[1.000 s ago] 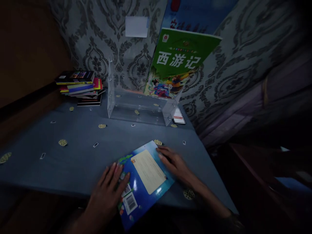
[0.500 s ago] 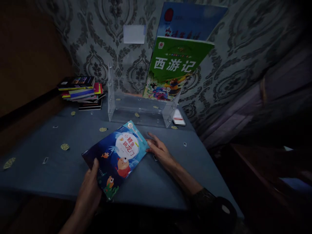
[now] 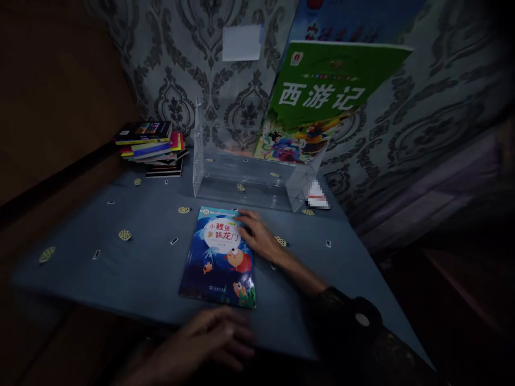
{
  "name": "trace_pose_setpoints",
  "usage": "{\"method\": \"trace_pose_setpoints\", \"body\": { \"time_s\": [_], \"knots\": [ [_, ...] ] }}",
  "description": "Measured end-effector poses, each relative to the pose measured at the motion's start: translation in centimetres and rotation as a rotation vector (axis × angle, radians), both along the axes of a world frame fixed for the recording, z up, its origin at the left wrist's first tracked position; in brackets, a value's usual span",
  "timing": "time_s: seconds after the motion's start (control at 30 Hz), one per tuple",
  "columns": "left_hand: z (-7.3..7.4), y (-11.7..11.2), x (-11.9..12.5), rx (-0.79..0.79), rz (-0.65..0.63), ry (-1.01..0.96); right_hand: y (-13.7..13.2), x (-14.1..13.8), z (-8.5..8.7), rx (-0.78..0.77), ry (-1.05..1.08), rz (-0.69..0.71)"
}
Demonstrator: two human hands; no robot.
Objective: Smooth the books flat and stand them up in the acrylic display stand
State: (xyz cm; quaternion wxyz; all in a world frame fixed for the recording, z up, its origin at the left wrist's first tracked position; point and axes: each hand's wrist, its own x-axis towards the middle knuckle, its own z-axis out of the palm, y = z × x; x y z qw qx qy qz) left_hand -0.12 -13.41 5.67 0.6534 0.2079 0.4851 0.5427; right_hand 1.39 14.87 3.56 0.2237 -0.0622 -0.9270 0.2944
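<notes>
A blue picture book (image 3: 217, 265) with cartoon fish and red Chinese title characters lies cover up on the table, its top toward the plastic rack. My right hand (image 3: 261, 236) rests against the book's upper right edge, fingers stretched out and touching the cover near the corner. Below the book, at the table's front edge, my left hand (image 3: 213, 335) is blurred by motion; its fingers are apart and it holds nothing. Behind the book stands a clear plastic rack (image 3: 197, 155). In its right side a green book (image 3: 322, 99) leans, with a larger blue book (image 3: 354, 21) behind it.
A stack of books (image 3: 151, 147) sits at the back left of the blue-grey tablecloth (image 3: 140, 273). A white card (image 3: 241, 43) is on the patterned wall. Right of the rack lies a small pixelated item (image 3: 317, 195). A brown panel (image 3: 60, 107) borders the left.
The blue picture book has turned upright to my view and come down flat on the table. My left hand has let go of it and moved toward the front edge. The view has shifted.
</notes>
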Motion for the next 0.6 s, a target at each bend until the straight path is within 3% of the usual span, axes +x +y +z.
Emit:
{"method": "trace_pose_setpoints", "body": {
  "time_s": [0.03,0.13,0.2,0.27,0.43,0.6],
  "knots": [
    [0.9,0.1,-1.0,0.012,-0.025,0.206,-1.0,0.6,-0.3,0.052,0.012,-0.006],
    [2.6,1.5,-5.1,0.1,0.057,0.96,-3.9,2.1,-0.7,0.17,0.003,0.001],
    [2.2,3.3,-8.3,0.161,0.107,1.404,-5.3,2.7,-0.5,0.215,-0.043,0.001],
    [1.0,5.3,-11.0,0.133,0.128,1.73,-6.0,2.9,-0.1,0.239,-0.096,-0.014],
    [-2.2,8.9,-14.6,0.008,0.004,2.031,-5.7,2.7,0.1,0.244,-0.16,-0.037],
    [-2.3,10.2,-15.3,-0.013,-0.044,2.102,-4.7,2.3,-0.5,0.195,-0.148,-0.034]
  ]
}}
